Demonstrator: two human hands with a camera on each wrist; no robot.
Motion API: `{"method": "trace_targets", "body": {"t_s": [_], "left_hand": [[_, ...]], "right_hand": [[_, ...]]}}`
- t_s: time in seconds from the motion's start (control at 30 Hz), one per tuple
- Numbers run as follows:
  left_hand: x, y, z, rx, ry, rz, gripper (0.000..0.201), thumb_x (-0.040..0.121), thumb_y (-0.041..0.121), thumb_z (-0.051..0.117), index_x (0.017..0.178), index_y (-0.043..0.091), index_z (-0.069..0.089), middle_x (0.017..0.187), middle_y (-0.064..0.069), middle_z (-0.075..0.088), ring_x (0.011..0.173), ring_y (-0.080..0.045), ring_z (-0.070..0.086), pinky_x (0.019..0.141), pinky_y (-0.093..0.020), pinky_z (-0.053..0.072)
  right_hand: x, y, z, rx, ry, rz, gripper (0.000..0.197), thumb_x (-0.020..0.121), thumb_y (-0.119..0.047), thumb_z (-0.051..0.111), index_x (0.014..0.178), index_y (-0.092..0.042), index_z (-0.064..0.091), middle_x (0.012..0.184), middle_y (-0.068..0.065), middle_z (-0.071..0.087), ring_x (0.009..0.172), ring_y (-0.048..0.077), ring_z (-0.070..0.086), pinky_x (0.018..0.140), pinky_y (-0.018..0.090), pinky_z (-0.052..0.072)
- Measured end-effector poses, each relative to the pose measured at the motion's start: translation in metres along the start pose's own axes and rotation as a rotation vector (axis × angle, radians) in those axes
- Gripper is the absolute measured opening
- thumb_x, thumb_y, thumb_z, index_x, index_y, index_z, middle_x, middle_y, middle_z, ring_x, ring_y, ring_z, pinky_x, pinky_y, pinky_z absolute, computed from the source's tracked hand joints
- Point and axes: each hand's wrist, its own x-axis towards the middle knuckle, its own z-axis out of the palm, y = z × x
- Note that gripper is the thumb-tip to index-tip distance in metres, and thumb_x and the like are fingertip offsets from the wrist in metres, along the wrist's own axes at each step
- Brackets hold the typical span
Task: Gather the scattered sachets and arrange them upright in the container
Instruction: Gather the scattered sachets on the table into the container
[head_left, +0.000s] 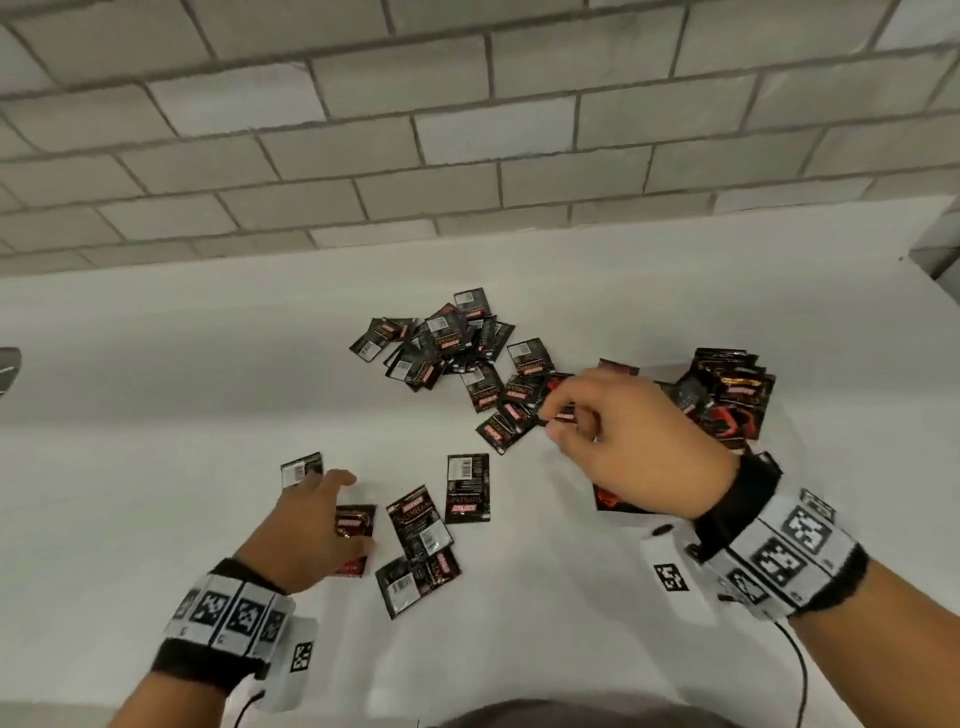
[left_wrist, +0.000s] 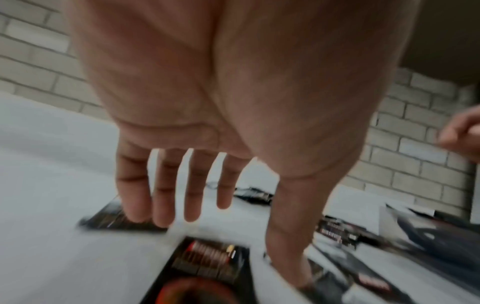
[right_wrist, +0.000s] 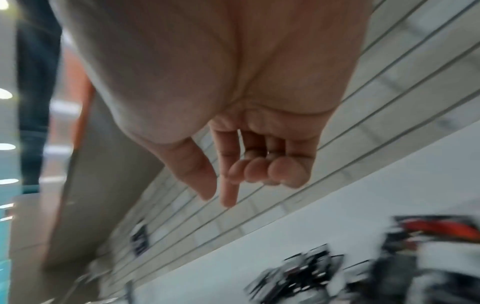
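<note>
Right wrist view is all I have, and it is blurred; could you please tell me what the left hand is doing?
Observer: The left hand is spread with straight fingers, its fingertips at a loose sachet on the table; it holds nothing.
Operator: Thank you. Are other sachets lying near it?
Observer: Yes, a handful lie flat around it, apart from the main pile farther back.
Operator: Are any standing upright already?
Observer: Yes, a batch of upright sachets stands at the right, just beyond the right hand.
</note>
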Motion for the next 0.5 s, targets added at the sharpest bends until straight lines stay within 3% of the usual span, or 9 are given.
{"method": "trace_targets", "body": {"t_s": [0.07, 0.17, 0.27, 0.37, 0.43, 0.5], "left_hand": [[0.002, -0.007, 0.017, -0.007, 0.005, -0.024, 0.083, 0.080, 0.036, 0.083, 0.148, 0.020, 0.039, 0.137, -0.006, 0.047, 0.122, -0.023, 0.053, 0.105, -0.034, 0.045], [0.009, -0.006, 0.029, 0.033, 0.013, -0.012, 0.082, 0.082, 0.024, 0.078, 0.151, 0.019, 0.034, 0.130, -0.008, 0.048, 0.118, -0.026, 0.056, 0.102, -0.033, 0.048], [0.014, -0.007, 0.027, 0.002, -0.017, 0.037, 0.064, 0.084, 0.012, 0.075, 0.138, 0.025, 0.045, 0.126, -0.005, 0.047, 0.104, -0.021, 0.059, 0.087, -0.023, 0.049], [0.017, -0.024, 0.010, -0.172, 0.059, 0.051, 0.055, 0.079, 0.007, 0.078, 0.121, 0.032, 0.054, 0.113, 0.001, 0.058, 0.096, -0.017, 0.062, 0.072, -0.017, 0.044], [0.022, -0.043, -0.008, -0.289, 0.160, -0.004, 0.049, 0.073, 0.010, 0.086, 0.110, 0.028, 0.060, 0.102, 0.007, 0.065, 0.091, -0.015, 0.064, 0.066, -0.011, 0.040], [0.029, -0.060, -0.025, -0.322, 0.241, -0.077, 0.036, 0.068, 0.014, 0.091, 0.093, 0.022, 0.066, 0.093, 0.005, 0.069, 0.081, -0.013, 0.064, 0.060, -0.013, 0.039]], "right_hand": [[0.010, -0.023, 0.032, -0.017, -0.098, -0.109, 0.013, 0.096, -0.026, 0.061, 0.106, -0.024, 0.069, 0.081, -0.016, 0.045, 0.073, 0.002, 0.048, 0.068, 0.021, 0.037], [0.037, -0.033, 0.086, -0.112, -0.239, -0.149, 0.029, 0.096, -0.019, 0.058, 0.124, -0.020, 0.063, 0.106, -0.008, 0.050, 0.094, 0.011, 0.055, 0.087, 0.028, 0.047], [0.058, -0.023, 0.131, -0.349, -0.380, -0.094, 0.068, 0.089, -0.018, 0.068, 0.149, -0.012, 0.036, 0.135, 0.005, 0.045, 0.121, 0.026, 0.046, 0.103, 0.036, 0.044], [0.066, -0.016, 0.152, -0.574, -0.422, -0.013, 0.093, 0.086, -0.029, 0.071, 0.156, -0.005, 0.015, 0.142, 0.013, 0.042, 0.132, 0.033, 0.035, 0.110, 0.044, 0.036], [0.071, -0.015, 0.154, -0.600, -0.399, 0.018, 0.085, 0.084, -0.031, 0.072, 0.151, -0.006, 0.026, 0.137, 0.013, 0.046, 0.131, 0.033, 0.034, 0.109, 0.045, 0.034], [0.075, -0.016, 0.150, -0.590, -0.406, 0.042, 0.059, 0.084, -0.030, 0.069, 0.134, -0.009, 0.046, 0.127, 0.010, 0.052, 0.126, 0.031, 0.037, 0.104, 0.042, 0.036]]}}
